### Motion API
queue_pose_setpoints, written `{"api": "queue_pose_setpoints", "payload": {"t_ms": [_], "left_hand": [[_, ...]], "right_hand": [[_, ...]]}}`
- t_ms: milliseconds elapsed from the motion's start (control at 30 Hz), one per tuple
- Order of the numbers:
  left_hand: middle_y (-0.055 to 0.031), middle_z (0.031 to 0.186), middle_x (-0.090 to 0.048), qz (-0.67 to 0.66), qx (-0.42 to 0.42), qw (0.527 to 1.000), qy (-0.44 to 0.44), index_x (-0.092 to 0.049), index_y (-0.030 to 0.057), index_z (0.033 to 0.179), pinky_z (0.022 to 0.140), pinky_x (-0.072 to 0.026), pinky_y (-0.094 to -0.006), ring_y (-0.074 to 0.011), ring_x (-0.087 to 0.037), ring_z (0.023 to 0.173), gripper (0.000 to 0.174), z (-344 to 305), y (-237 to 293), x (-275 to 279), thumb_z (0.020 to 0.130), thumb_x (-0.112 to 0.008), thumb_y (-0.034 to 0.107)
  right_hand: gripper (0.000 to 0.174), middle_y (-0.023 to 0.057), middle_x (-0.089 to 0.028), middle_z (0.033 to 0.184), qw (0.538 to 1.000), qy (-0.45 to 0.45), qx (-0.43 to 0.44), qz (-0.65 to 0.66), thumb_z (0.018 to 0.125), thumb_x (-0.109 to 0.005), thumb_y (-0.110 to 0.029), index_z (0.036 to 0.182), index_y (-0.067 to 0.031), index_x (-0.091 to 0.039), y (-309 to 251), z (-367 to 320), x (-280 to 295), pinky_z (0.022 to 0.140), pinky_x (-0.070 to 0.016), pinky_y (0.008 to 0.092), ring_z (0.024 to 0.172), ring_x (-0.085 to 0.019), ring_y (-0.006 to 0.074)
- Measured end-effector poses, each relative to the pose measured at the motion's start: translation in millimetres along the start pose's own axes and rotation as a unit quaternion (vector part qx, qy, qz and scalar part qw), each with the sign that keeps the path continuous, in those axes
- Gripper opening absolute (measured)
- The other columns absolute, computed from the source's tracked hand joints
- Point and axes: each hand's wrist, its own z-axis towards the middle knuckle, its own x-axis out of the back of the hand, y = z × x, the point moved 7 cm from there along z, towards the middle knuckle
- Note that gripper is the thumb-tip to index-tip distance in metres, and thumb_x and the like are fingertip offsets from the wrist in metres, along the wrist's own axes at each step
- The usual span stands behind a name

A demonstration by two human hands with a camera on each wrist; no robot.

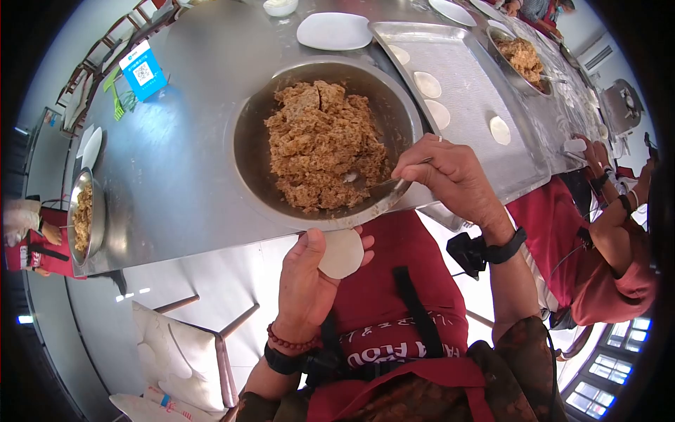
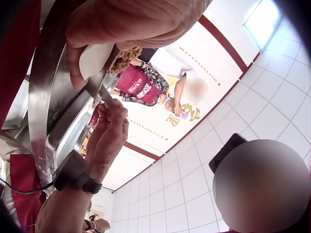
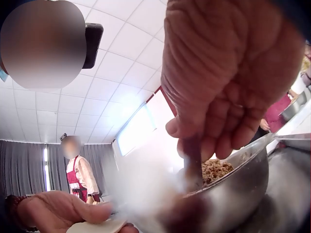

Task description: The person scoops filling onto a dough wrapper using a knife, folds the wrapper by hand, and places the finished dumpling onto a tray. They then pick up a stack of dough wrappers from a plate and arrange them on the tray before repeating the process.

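A large steel bowl (image 1: 246,162) holds a mound of brown minced filling (image 1: 323,141). The right hand (image 1: 457,176) pinches the handle of a metal spoon (image 1: 383,185) whose tip lies in the filling at the bowl's lower right. Below the bowl's near rim, the left hand (image 1: 306,281) holds a round white dough wrapper (image 1: 342,254) across its fingers, thumb at the wrapper's edge. The left wrist view shows the wrapper (image 2: 95,60) under the left hand (image 2: 136,22). In the right wrist view the right hand (image 3: 223,73) grips the handle, partly blurred.
A metal tray (image 1: 464,84) with several wrappers lies right of the bowl. White plates (image 1: 334,31) stand beyond, a blue sign (image 1: 143,70) at the left. Other filling bowls (image 1: 88,218) stand at both sides; people are at the right and far left.
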Motion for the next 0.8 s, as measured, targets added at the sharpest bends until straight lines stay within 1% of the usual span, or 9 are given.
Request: {"api": "queue_pose_setpoints", "payload": {"t_ms": [67,167,267,367,467,567,667,800], "left_hand": [[-0.0303,0.125,-0.057,0.005,-0.002,1.0,0.004,-0.043,-0.009,0.131,0.098,-0.0519,-0.0573,-0.0445,-0.06,0.114,0.055,1,0,2,0.1,-0.054,0.035],[-0.0303,0.125,-0.056,0.009,-0.006,1.0,0.005,-0.043,-0.0096,0.13,0.098,-0.0521,-0.057,-0.0445,-0.06,0.114,0.055,1,1,1,0.1,-0.053,0.034],[-0.03,0.125,-0.057,0.008,-0.008,1.0,0.003,-0.044,-0.0101,0.13,0.098,-0.0523,-0.0566,-0.0445,-0.06,0.114,0.054,1,2,1,0.1,-0.054,0.033],[-0.0295,0.125,-0.057,0.008,-0.01,1.0,-0.001,-0.045,-0.0104,0.128,0.098,-0.0525,-0.0563,-0.0442,-0.06,0.114,0.052,1,3,2,0.1,-0.053,0.033],[-0.0292,0.124,-0.057,0.007,-0.012,1.0,-0.001,-0.046,-0.0098,0.127,0.099,-0.0523,-0.0563,-0.0442,-0.06,0.114,0.05,1,3,2,0.101,-0.053,0.032],[-0.0291,0.124,-0.057,0.009,-0.016,1.0,0.0,-0.046,-0.0091,0.126,0.099,-0.0519,-0.0564,-0.0443,-0.06,0.114,0.048,0,4,0,0.101,-0.053,0.032],[-0.0293,0.124,-0.057,-0.002,-0.017,1.0,-0.005,-0.046,-0.0083,0.127,0.1,-0.0514,-0.0564,-0.0445,-0.06,0.115,0.048,0,4,0,0.101,-0.053,0.031],[-0.0301,0.124,-0.057,0.003,-0.005,1.0,-0.005,-0.044,-0.0087,0.129,0.099,-0.0513,-0.0567,-0.0445,-0.06,0.115,0.047,-2,5,-3,0.103,-0.048,0.031]], "right_hand": [[0.011,0.0034,-0.072,0.086,1.0,-0.006,-0.023,0.011,0.091,-0.066,-0.011,0.088,-0.0028,-0.073,1,0,1,0.078,-0.0507,0.0301,0.082,-0.063,0.0166],[0.012,0.0026,-0.072,0.086,1.0,-0.011,-0.009,0.013,0.092,-0.067,-0.013,0.089,-0.0032,-0.073,0,-1,-2,0.079,-0.0509,0.0301,0.083,-0.063,0.0162],[0.015,0.0032,-0.071,0.088,0.999,-0.019,-0.023,0.02,0.093,-0.066,-0.017,0.091,-0.0039,-0.073,1,-1,-2,0.08,-0.0508,0.0293,0.083,-0.063,0.015],[0.017,0.0041,-0.071,0.09,0.99,-0.01,-0.087,0.107,0.095,-0.065,-0.019,0.093,-0.0042,-0.073,9,-5,-4,0.081,-0.0503,0.0278,0.085,-0.063,0.0129],[0.019,0.0045,-0.071,0.093,0.987,-0.002,-0.106,0.123,0.097,-0.064,-0.021,0.096,-0.0038,-0.073,10,-7,-3,0.082,-0.0498,0.0266,0.087,-0.063,0.0109],[0.023,0.0038,-0.07,0.093,0.981,0.011,-0.138,0.139,0.098,-0.062,-0.022,0.097,-0.0024,-0.073,11,-10,-3,0.082,-0.0499,0.0261,0.087,-0.063,0.0105],[0.025,0.0034,-0.07,0.094,0.973,0.033,-0.141,0.182,0.098,-0.061,-0.024,0.098,-0.0021,-0.073,15,-13,-5,0.082,-0.05,0.0263,0.086,-0.062,0.0103],[0.027,0.0039,-0.07,0.094,0.963,0.073,-0.18,0.186,0.098,-0.062,-0.025,0.099,-0.0013,-0.074,18,-16,-4,0.081,-0.0499,0.0263,0.085,-0.06,0.0104]]}}
